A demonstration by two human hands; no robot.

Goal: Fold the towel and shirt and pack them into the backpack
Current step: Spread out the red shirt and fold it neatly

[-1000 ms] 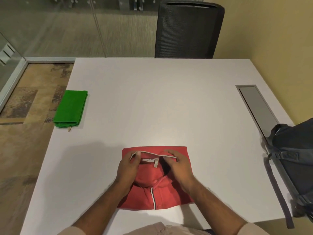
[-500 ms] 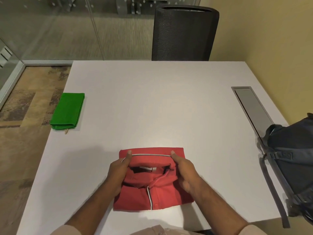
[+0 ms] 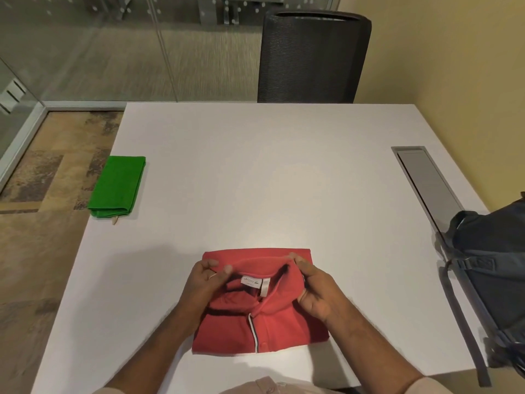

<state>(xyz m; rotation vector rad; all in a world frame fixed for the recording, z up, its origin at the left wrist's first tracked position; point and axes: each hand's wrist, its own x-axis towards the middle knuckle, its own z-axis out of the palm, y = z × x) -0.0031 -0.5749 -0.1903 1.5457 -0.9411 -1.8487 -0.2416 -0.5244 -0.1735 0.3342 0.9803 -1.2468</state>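
Nearest us lies one red polo shirt point(image 3: 272, 331), folded into a rough square on the white table point(image 3: 255, 180), and we see two hands on its collar. The left hand point(image 3: 206, 282) pinches the collar's left end between thumb and curled fingers; the right hand point(image 3: 315, 288) grips the right end the same way, thumb on top. Between the two hands one white neck label point(image 3: 251, 281) shows. Well to the right of the right hand sits one dark blue backpack point(image 3: 494, 265), hanging partly over the table edge — whether it is open we cannot tell. Far beyond and left of the left hand lies one green towel point(image 3: 118, 186), already folded, at the table's left edge. Farthest off — one black mesh chair point(image 3: 312, 55).
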